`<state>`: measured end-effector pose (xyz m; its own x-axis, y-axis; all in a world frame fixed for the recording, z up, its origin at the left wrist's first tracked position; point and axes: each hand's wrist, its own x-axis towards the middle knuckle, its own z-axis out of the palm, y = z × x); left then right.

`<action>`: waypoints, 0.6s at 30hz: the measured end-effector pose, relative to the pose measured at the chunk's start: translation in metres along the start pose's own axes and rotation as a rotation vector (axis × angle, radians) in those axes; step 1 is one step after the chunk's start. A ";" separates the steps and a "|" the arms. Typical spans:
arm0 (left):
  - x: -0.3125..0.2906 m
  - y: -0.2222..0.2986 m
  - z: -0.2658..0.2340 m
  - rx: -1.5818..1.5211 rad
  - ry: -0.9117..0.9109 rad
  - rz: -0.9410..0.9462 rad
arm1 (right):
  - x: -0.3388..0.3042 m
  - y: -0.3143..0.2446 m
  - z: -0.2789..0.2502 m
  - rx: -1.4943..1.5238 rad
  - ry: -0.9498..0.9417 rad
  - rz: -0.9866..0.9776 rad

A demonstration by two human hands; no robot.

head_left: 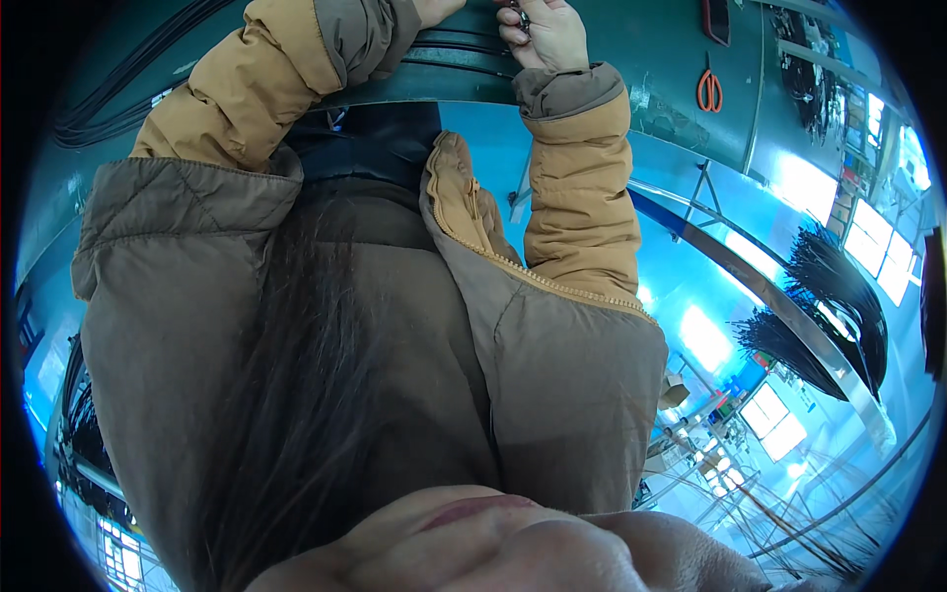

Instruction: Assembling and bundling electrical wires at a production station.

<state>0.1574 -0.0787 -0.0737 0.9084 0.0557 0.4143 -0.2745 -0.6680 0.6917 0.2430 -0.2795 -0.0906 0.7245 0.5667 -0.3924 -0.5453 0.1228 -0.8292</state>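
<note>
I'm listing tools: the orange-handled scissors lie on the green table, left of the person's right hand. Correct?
The side is wrong: the head view shows the orange-handled scissors on the green table, right of the person's right hand.

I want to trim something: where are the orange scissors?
In the head view, the orange scissors lie upper right on the green table, just below the red-edged phone and right of the right hand.

Place: cable workshop
Workbench (pixel 681 128): green-topped, black cables (pixel 123 77), orange-handled scissors (pixel 709 91)
Metal rail (pixel 730 259): draped with black strand bundles (pixel 856 306)
</note>
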 end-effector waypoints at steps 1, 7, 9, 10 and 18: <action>0.000 -0.001 0.000 0.002 0.005 -0.002 | -0.002 -0.002 -0.001 -0.061 -0.018 0.036; 0.000 -0.003 0.000 0.000 -0.007 -0.004 | -0.008 -0.004 0.009 -0.347 0.104 -0.099; 0.001 -0.003 0.000 0.001 -0.015 -0.001 | -0.008 0.000 0.009 -0.567 0.128 -0.346; 0.000 -0.004 -0.001 0.006 -0.018 0.012 | -0.009 0.000 0.012 -0.783 0.147 -0.588; -0.004 -0.008 0.002 0.010 -0.073 0.056 | -0.015 -0.011 0.022 -1.006 0.109 -0.611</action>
<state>0.1570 -0.0754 -0.0823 0.9125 -0.0353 0.4076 -0.3221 -0.6763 0.6625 0.2294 -0.2716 -0.0673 0.8087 0.5577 0.1869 0.4463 -0.3748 -0.8126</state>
